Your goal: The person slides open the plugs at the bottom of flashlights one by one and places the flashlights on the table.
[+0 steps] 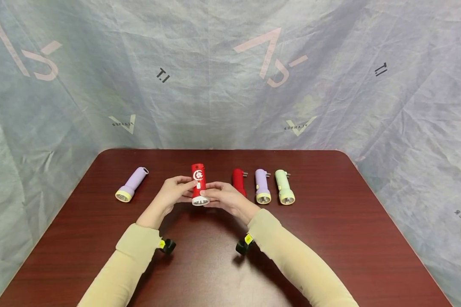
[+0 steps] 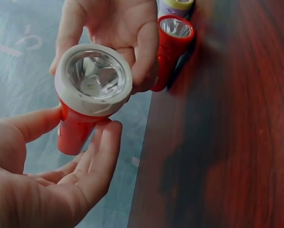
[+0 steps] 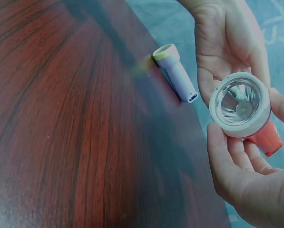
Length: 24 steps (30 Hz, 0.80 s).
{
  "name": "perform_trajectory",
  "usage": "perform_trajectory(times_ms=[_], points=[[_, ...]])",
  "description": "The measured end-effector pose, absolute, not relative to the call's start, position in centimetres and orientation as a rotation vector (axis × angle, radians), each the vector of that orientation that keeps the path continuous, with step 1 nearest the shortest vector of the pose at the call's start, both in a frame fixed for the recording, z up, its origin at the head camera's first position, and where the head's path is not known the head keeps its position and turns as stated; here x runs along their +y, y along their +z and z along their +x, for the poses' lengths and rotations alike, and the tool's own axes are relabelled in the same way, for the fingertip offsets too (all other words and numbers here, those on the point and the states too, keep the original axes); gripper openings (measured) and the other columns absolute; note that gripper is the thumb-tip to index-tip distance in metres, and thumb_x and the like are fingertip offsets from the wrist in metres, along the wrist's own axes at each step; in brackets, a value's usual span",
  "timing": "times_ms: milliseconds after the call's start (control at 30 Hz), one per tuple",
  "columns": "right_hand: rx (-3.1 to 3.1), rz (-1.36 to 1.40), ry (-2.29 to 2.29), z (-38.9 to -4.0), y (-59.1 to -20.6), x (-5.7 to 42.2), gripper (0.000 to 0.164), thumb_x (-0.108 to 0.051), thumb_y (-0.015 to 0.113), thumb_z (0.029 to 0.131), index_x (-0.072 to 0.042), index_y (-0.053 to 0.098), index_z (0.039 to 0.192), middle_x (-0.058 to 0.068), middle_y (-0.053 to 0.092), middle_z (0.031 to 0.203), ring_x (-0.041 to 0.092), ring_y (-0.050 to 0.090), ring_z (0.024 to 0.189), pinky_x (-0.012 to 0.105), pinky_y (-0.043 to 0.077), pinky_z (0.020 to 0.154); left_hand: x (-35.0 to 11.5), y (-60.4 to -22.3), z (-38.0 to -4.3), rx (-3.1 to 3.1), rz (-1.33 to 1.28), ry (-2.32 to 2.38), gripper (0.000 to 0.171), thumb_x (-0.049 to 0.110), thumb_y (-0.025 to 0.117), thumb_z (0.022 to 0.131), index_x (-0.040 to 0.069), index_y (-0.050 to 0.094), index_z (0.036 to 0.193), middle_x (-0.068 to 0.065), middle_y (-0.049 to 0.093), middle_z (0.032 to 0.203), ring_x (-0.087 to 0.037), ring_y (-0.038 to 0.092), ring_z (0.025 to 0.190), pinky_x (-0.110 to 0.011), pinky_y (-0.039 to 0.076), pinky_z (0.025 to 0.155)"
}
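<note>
A red flashlight (image 1: 198,175) with a white head and a white emblem is held up over the far half of the table, lens towards me. My left hand (image 1: 173,190) pinches its body from the left, thumb near the white switch. From the right, my right hand (image 1: 227,197) grips it close to the head, thumb in front. Both wrist views show the clear lens (image 2: 96,76) and reflector from the front, with fingers around the red body (image 3: 267,137). Part of a second red flashlight (image 1: 238,179) is hidden behind my right hand.
On the dark red wooden table (image 1: 207,264), a purple flashlight (image 1: 136,179) with a yellow rim lies at the left. Right of my hands lie another purple flashlight (image 1: 261,181) and a pale green one (image 1: 282,182), plug prongs sticking out. A grey printed cloth (image 1: 199,85) hangs behind.
</note>
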State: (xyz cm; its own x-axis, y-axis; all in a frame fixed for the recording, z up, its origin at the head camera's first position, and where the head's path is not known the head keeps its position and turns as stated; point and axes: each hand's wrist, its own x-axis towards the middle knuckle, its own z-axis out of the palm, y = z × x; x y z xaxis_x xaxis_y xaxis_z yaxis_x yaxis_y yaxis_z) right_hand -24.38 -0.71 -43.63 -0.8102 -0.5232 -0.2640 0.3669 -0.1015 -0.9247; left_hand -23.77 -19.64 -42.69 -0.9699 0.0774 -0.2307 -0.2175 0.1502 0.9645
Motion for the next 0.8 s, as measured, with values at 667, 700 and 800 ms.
perform_trajectory(times_ms=[667,700,800], points=[[1.684,-0.205,-1.938,-24.2,-44.2,0.6,0.041,-0.004,0.062,0.088,0.006,0.046,0.124,0.011,0.061,0.103,0.016,0.063,0.084,0.041,0.054,0.086,-18.7,-43.1,-24.1,2.157,-0.052,1.920,0.044,0.015,0.063,0.091,-0.010,0.049,0.124,-0.016,0.064,0.100,-0.015,0.066,0.070,-0.034,0.059,0.068],[1.699,-0.201,-1.931,-24.2,-44.2,0.6,0.041,-0.005,0.063,0.087,0.005,0.047,0.124,0.012,0.061,0.104,0.016,0.063,0.084,0.041,0.055,0.086,-18.6,-43.1,-24.1,2.155,-0.051,1.923,0.044,0.015,0.063,0.091,-0.010,0.049,0.124,-0.015,0.064,0.099,-0.015,0.066,0.070,-0.034,0.059,0.068],[1.738,-0.212,-1.909,-24.2,-44.0,0.8,0.043,-0.006,0.064,0.087,0.005,0.048,0.125,0.015,0.060,0.109,0.016,0.063,0.087,0.040,0.055,0.086,-18.6,-42.9,-23.9,2.158,-0.040,1.925,0.044,0.013,0.063,0.091,-0.011,0.048,0.124,-0.014,0.065,0.098,-0.014,0.065,0.069,-0.035,0.059,0.068]])
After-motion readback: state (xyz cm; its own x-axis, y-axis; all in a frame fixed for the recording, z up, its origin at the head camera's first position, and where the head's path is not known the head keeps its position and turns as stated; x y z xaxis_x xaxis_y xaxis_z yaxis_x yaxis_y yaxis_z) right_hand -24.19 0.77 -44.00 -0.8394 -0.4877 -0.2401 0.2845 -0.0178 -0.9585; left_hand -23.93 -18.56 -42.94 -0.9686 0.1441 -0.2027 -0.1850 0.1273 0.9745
